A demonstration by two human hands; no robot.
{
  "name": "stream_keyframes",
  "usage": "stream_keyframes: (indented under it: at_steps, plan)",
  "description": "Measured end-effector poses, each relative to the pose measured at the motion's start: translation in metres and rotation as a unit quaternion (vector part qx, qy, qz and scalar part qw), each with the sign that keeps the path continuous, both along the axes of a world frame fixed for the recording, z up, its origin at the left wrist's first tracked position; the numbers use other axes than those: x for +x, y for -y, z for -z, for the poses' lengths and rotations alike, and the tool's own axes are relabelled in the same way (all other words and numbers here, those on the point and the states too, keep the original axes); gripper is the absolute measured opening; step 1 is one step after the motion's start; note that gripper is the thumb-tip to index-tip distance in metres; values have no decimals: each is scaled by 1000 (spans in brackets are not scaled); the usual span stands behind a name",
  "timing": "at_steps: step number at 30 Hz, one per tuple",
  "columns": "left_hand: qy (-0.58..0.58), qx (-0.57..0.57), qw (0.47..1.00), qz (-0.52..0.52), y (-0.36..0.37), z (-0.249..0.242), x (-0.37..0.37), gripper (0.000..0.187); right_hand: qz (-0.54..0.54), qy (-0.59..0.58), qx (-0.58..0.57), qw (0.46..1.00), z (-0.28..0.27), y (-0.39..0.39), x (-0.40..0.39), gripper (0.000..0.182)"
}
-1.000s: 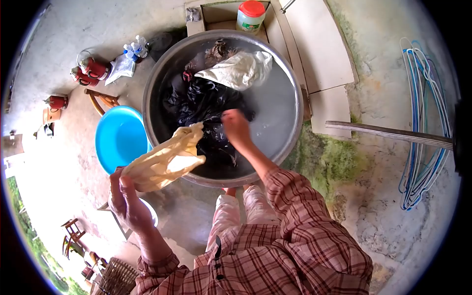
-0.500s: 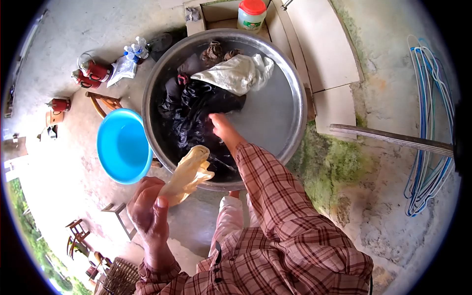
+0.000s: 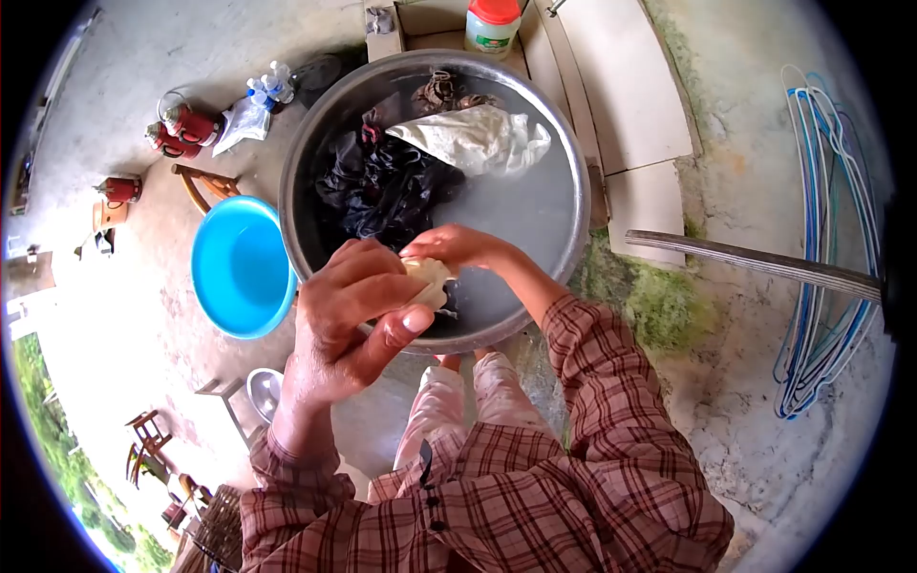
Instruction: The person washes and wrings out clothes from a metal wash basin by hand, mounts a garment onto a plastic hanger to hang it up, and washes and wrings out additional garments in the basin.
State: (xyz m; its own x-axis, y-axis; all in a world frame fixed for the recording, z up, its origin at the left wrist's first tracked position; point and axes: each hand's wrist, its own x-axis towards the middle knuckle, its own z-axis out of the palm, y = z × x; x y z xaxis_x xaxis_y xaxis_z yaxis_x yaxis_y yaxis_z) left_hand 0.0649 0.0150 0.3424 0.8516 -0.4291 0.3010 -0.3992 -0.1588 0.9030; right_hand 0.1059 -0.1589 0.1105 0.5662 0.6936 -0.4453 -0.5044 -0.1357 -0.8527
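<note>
Above the near rim of a wide metal basin (image 3: pixel 579 205), my left hand (image 3: pixel 349 310) is closed on a pale yellow, crumpled rubber glove (image 3: pixel 430 280). My right hand (image 3: pixel 457 246) meets it from the other side, fingers bent down at the glove's upper edge. Much of the glove is hidden behind my left fingers. Dark wet clothes (image 3: pixel 387 186) lie in cloudy water on the basin's left side. Beside them a white cloth (image 3: pixel 478 138) is partly under water, and a brown patterned cloth (image 3: pixel 437 93) sits near the far rim.
A blue plastic basin (image 3: pixel 244 272) stands left of the metal one. At the back is a red-lidded tub (image 3: pixel 493 27). Hangers (image 3: pixel 826 258) hang at the right near a wooden pole (image 3: pixel 745 262). Red thermos flasks (image 3: pixel 194 125) and a small metal bowl (image 3: pixel 266 393) are on the left.
My right hand has lifted from the dark clothes and come to the glove. My left hand has moved up and right with the glove, now over the basin's near edge.
</note>
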Motion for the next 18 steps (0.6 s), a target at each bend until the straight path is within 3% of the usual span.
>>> stream_keyframes:
  at_steps: [3, 5, 7, 8, 11, 12, 13, 15, 16, 18]
  plan:
    - [14, 21, 1000, 11, 5, -2, 10, 21, 178, 87, -58, 979, -10, 51, -5, 30]
    - [35, 49, 998, 8, 9, 4, 17, 20, 359, 22, -57, 931, -23, 85, -8, 30]
    - [92, 74, 993, 27, 15, 26, 24, 16, 380, 93, -85, 917, -18, 122, -9, 33]
    - [108, 118, 986, 37, 20, 36, 25, 15, 380, 111, -69, 916, -16, 137, -10, 29]
    - [154, 181, 971, 40, 37, 92, 20, 15, 239, 344, -313, 852, -6, 161, -12, 21]
    - [141, 203, 969, 30, 41, 126, 14, 13, 185, 363, -361, 839, 15, 169, -15, 14]
    - [128, 224, 966, 20, 44, 162, 8, 10, 177, 418, -391, 801, 43, 170, -17, 11]
    - [102, 404, 903, 103, 48, 224, -10, 7, 157, 523, -443, 711, 105, 173, -25, 6]
    - [84, 412, 902, 97, 46, 257, -24, 10, 80, 460, -517, 717, 131, 169, -30, 11]
    - [50, 428, 899, 83, 41, 316, -48, 16, 108, 494, -567, 650, 143, 136, -45, 16]
